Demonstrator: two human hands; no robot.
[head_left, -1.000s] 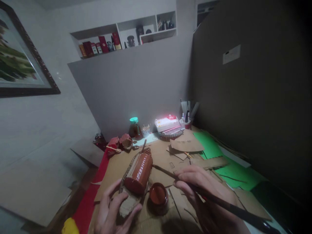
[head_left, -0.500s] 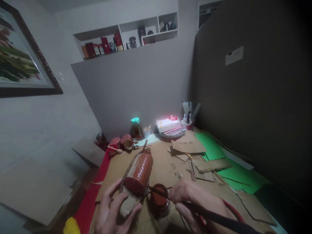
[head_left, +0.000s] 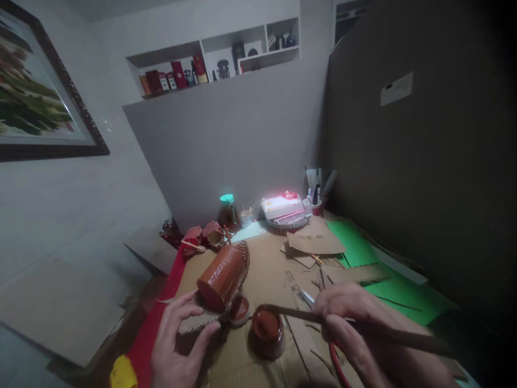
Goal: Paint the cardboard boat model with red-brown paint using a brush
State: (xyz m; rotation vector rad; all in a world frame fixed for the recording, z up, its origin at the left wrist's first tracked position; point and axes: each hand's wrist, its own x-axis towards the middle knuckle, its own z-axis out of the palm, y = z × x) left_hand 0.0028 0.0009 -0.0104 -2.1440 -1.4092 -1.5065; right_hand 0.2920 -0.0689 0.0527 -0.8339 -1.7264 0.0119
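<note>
The right hand (head_left: 347, 318) is closing its fingers around a long brush (head_left: 363, 328), pinching the handle near the front; the bristle end is reaching out to the left of the grip and hanging just over the rim of a small jar of red-brown paint (head_left: 266, 330), which is sitting just left of the knuckles; whether the tip is touching the paint I cannot tell; the brush is running nearly level, its long axis going from the jar across to the right and slightly toward the person, the handle trailing off past the wrist. The left hand (head_left: 177, 345) is gripping a cardboard base (head_left: 194, 323) between thumb and fingers, half closed on it; above that grip a red-brown painted cardboard model (head_left: 222, 277) is resting on the base, its long axis slanting up and away to the right, its rounded painted end facing the hand; a small lid (head_left: 240, 310) smeared with paint is lying just right of the thumb, between the model and the jar.
</note>
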